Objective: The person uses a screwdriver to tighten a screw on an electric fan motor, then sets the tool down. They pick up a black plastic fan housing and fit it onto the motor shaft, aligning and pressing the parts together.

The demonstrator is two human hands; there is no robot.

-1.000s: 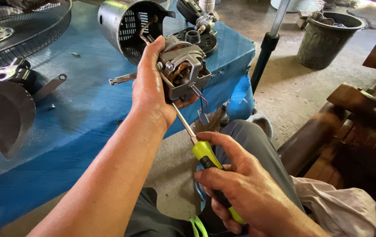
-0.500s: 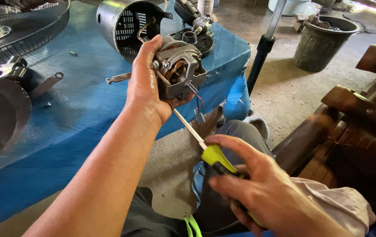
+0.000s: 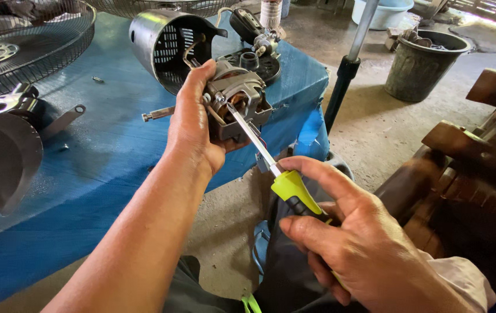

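Blue tabletop (image 3: pixel 103 174) bearing a wire fan guard (image 3: pixel 22 52) and perforated metal motor housing (image 3: pixel 164 43); dark bucket (image 3: pixel 425 64) and wooden bench (image 3: pixel 480 156) on the concrete floor (image 3: pixel 375 127).

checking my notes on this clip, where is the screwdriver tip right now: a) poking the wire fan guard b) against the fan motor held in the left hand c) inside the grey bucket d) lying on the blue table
b: the right hand grips the yellow-green handled screwdriver, whose shaft runs up to the fan motor held by the left hand above the blue table.
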